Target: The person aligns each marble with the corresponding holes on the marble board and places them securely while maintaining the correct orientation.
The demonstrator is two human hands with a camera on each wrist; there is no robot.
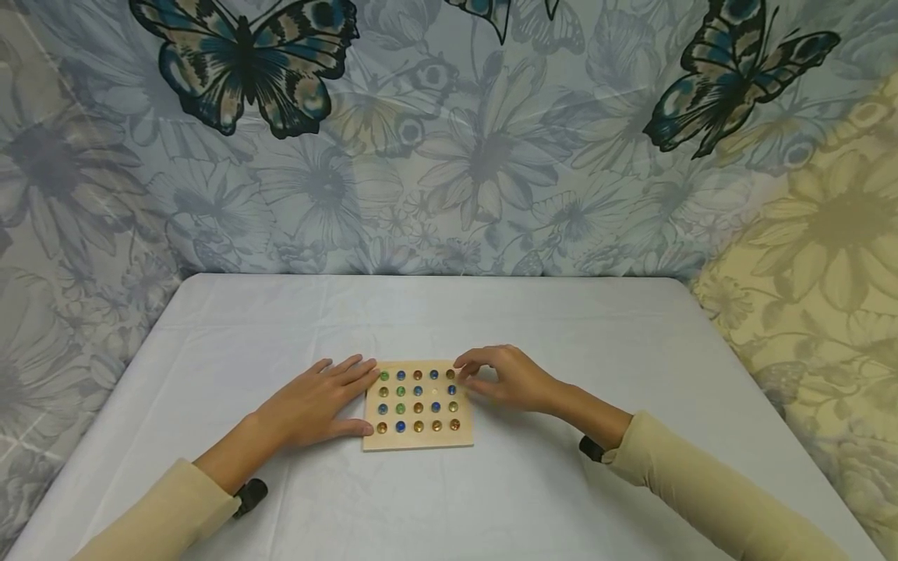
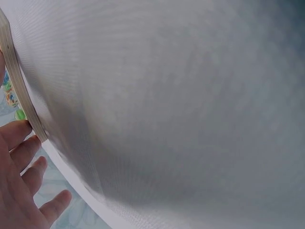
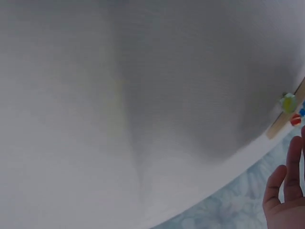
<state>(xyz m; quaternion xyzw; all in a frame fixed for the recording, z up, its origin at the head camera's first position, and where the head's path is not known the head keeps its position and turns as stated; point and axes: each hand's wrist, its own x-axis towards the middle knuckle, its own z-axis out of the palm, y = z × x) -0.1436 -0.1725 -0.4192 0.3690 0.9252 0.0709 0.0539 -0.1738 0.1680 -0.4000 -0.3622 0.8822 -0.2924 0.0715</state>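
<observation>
A pale wooden board [image 1: 417,446] lies on the table, with rows of coloured glass marbles [image 1: 418,407] in its hollows. One hollow in the second row from the back shows no marble. My left hand [image 1: 316,401] rests at the board's left edge, fingers extended and thumb at its near-left part. At the far right corner, my right hand [image 1: 505,378] has its thumb and index finger bent toward each other beside the end marbles. A blurred green-yellow marble [image 3: 288,102] shows by the board's edge in the right wrist view. Whether those fingertips pinch anything is unclear.
A white cloth covers the table [image 1: 533,499], which extends around the board on all sides. Behind it hangs a fabric backdrop [image 1: 484,195] printed with flowers and butterflies. Dark bands [image 1: 250,496] sit at both wrists, below beige sleeves.
</observation>
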